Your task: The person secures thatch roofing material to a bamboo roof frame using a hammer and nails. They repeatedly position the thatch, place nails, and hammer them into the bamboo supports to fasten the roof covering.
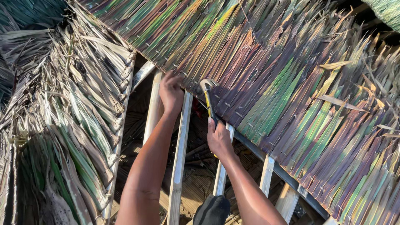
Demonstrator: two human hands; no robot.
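Thatch of layered palm leaves (291, 83), green, purple and brown, is seen from above on a roof frame, with a second panel of dry grey leaves (71, 116) hanging at the left. Between them pale wooden slats (180, 154) are left bare, and a dim space is glimpsed beneath.

Both forearms are stretched up and forward from the lower edge of the view. The left hand (171, 92) is raised to the lower edge of the coloured thatch, its fingers curled in against the leaves just above one slat; whether a leaf is pinched cannot be told. The right hand (218, 139) is clenched around the handle of a hammer (208, 98) with yellow and black on its shaft, so that the grip is shut on it. The hammer's metal head is laid against the thatch edge, just beside the left hand.

A dark rail (266, 156) is crossed by the slats under the thatch. A dark sock (212, 210) is seen at the bottom, between the arms.
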